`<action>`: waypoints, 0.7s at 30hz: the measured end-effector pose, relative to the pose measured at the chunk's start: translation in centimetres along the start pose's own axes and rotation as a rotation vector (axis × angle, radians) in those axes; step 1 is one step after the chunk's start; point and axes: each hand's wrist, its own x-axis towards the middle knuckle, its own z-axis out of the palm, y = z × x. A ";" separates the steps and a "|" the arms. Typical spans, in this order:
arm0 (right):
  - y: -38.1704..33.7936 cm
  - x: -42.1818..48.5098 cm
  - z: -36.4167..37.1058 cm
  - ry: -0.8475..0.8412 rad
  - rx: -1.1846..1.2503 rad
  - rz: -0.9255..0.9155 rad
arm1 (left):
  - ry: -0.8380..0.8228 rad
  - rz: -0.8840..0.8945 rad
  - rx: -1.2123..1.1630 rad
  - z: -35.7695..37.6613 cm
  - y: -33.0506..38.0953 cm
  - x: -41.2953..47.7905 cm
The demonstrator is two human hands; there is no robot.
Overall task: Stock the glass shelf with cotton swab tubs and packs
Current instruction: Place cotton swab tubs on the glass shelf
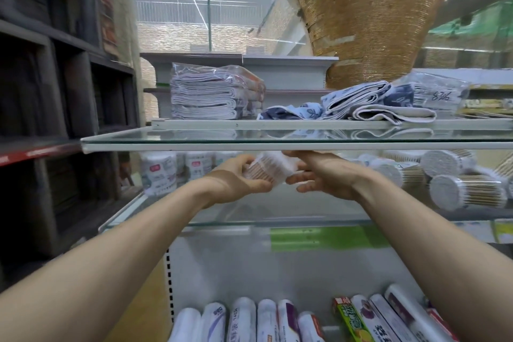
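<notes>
Both my hands hold one clear pack of cotton swabs with wooden sticks, lying on its side above the middle glass shelf. My left hand grips its left end from below, fingers curled round it. My right hand holds its right end, fingers and thumb on it. White labelled swab tubs stand at the shelf's back left. Several round swab packs lie on their sides at the right.
The upper glass shelf juts out just above my hands and carries folded cloths in bags and loose blue-and-white cloths. Boxed rolls lie on the bottom shelf. Dark shelving stands at the left.
</notes>
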 end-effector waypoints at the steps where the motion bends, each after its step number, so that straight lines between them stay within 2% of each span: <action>1: -0.1 0.0 0.5 -0.007 0.014 -0.010 | -0.004 -0.012 -0.032 -0.4 -0.3 -0.3; 5: -0.4 1.1 2.8 0.035 -0.075 -0.033 | -0.025 -0.039 -0.036 -1.5 -0.7 -1.4; 12: -1.1 2.6 6.6 -0.004 -0.006 -0.052 | 0.034 -0.092 -0.048 -2.7 -2.6 -2.3; 17: -1.0 3.9 9.5 0.098 -0.058 -0.064 | 0.018 -0.143 -0.051 -3.7 -3.9 -2.5; 21: -0.9 4.7 11.4 0.124 -0.046 -0.083 | 0.091 -0.162 -0.036 -4.0 -4.7 -2.6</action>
